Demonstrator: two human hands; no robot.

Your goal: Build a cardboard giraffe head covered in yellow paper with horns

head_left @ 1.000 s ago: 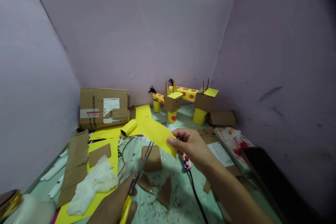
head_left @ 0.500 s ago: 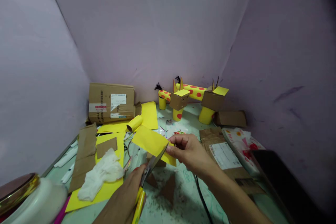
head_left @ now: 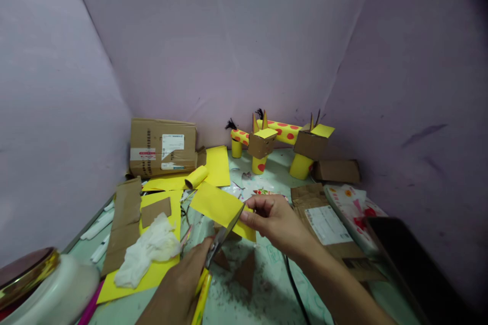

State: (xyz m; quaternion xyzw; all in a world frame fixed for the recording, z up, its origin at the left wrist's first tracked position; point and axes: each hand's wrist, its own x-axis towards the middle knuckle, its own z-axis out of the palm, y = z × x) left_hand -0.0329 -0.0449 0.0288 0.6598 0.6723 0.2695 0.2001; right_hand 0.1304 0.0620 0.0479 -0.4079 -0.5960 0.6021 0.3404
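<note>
My left hand (head_left: 187, 270) is closed on a pair of scissors (head_left: 220, 239) with yellow handles. Their blades lie along a piece of yellow paper (head_left: 213, 203), tips close to my right thumb. Pinched between the thumb and fingers of my right hand (head_left: 272, 216) is the right edge of that paper. Below it, a small brown cardboard piece (head_left: 232, 233) is partly hidden by the paper and scissors. Brown triangular cardboard scraps (head_left: 246, 271) lie lower down on the table.
At the back stand two giraffe-like figures (head_left: 260, 163) of yellow tubes and cardboard boxes. A cardboard box (head_left: 152, 137), a yellow tube (head_left: 196, 177) and crumpled white tissue (head_left: 147, 251) are on the left. Flattened cardboard (head_left: 305, 194) and a dark phone-like slab (head_left: 412, 269) lie right.
The view has shifted slightly. My hands, the scissors and the yellow paper keep nearly the same position, with the blades still across the paper.
</note>
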